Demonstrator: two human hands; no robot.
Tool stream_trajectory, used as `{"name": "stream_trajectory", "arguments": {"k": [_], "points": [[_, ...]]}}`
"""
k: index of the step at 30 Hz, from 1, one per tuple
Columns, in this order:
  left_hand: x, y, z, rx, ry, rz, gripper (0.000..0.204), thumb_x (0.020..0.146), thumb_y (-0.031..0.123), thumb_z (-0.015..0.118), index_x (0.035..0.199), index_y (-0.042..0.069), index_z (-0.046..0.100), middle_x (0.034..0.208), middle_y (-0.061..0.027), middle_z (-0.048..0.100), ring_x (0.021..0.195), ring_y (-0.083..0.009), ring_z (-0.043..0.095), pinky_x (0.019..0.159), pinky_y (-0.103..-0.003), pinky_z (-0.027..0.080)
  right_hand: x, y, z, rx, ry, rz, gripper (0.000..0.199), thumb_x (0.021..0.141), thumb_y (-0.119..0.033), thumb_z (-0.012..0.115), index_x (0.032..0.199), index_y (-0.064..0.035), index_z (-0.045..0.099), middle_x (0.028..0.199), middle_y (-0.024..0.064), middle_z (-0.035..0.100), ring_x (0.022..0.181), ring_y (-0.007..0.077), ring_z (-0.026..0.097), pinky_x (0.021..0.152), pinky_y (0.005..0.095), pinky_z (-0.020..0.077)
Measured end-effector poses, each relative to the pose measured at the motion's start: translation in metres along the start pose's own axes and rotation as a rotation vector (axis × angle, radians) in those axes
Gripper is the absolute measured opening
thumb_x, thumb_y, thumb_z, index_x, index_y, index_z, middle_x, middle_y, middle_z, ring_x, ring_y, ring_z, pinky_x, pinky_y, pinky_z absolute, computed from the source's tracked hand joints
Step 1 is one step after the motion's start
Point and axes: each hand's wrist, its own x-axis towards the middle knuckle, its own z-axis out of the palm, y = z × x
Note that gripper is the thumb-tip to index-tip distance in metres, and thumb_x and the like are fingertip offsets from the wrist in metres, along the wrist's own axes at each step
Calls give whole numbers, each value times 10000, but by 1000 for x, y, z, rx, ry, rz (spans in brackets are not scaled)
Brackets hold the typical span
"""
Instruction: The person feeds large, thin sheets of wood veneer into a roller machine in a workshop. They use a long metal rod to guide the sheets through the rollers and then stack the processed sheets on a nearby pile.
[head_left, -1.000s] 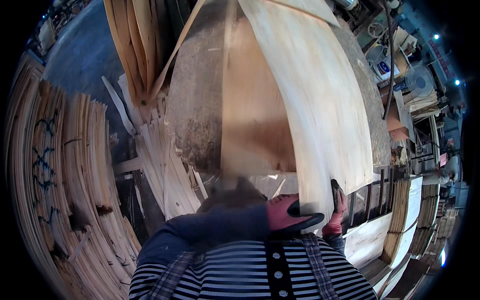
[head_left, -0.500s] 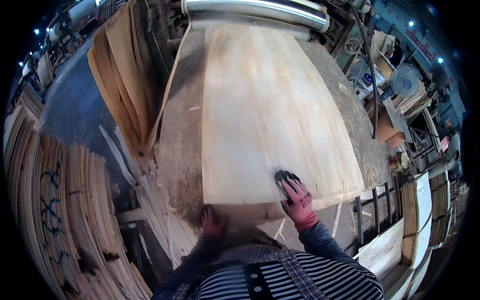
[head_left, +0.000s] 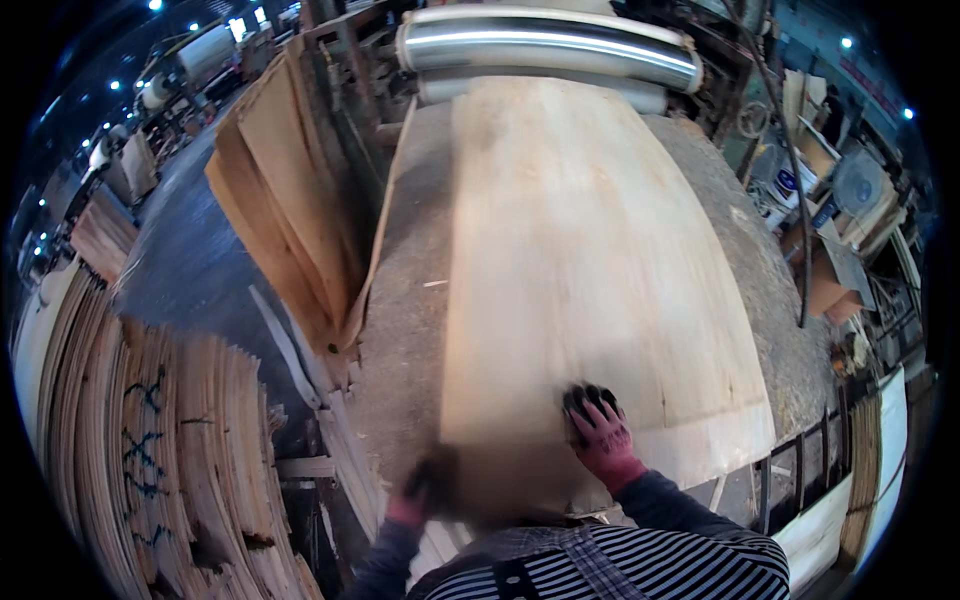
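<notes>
Two gloved hands are seen in the head view at the near end of one pale sheet (head_left: 590,250), which is laid flat on the table (head_left: 395,270). Its long axis is run away from the body, toward the metal roller (head_left: 550,45); whether the lower roller is touched by its far edge cannot be told. The right hand (head_left: 603,435) is set palm down on the sheet, inside its near edge, with fingers stretched forward and nothing gripped; most of the length is left ahead of those fingertips. The left hand (head_left: 420,490) is held by the near left corner, so the right is placed farther in. Its fingers are blurred, and whether they are closed on the edge cannot be told. Brown sheets (head_left: 290,190) are stood left of the table.
</notes>
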Motion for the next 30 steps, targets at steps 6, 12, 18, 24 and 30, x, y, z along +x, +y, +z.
{"name": "stream_trajectory", "arguments": {"k": [6, 12, 18, 24, 30], "points": [[190, 62, -81, -265, 389, 237, 321, 787, 217, 555, 1044, 28, 517, 887, -139, 590, 780, -250, 589, 678, -319, 467, -37, -15, 19, 247, -234, -60, 587, 649, -320, 612, 1165, -99, 442, 1232, 148, 371, 1179, 342, 269, 978, 507, 164], [369, 118, -121, -1231, -230, -119, 570, 769, 531, 437, 901, -13, 544, 812, -127, 578, 649, -257, 568, 536, -329, 460, -24, -18, 35, 198, -46, -45, 521, 701, -335, 579, 1140, -80, 457, 1185, 158, 397, 1119, 365, 333, 952, 524, 202], [452, 115, -89, -1552, 217, -187, 334, 791, 353, 513, 922, 47, 542, 653, -78, 578, 506, -157, 544, 417, -213, 463, -16, -19, 36, 174, -87, 66, 492, 736, -384, 524, 1165, -151, 456, 1164, 141, 418, 1102, 347, 343, 933, 526, 227], [473, 74, -123, -1510, 121, 234, 237, 828, 254, 475, 806, 31, 552, 598, -91, 563, 575, -207, 554, 487, -305, 417, -19, -20, 37, 151, -109, 58, 491, 740, -409, 513, 1152, -146, 470, 1174, 134, 416, 1109, 350, 338, 934, 522, 226], [331, 155, -195, -1342, 246, 397, 293, 848, 238, 431, 571, 145, 449, 441, 14, 432, 337, -73, 362, 402, -213, 352, -18, -19, 41, 114, -7, 24, 472, 698, -379, 569, 1087, -118, 515, 1171, 162, 414, 1090, 382, 344, 918, 524, 248]]}}
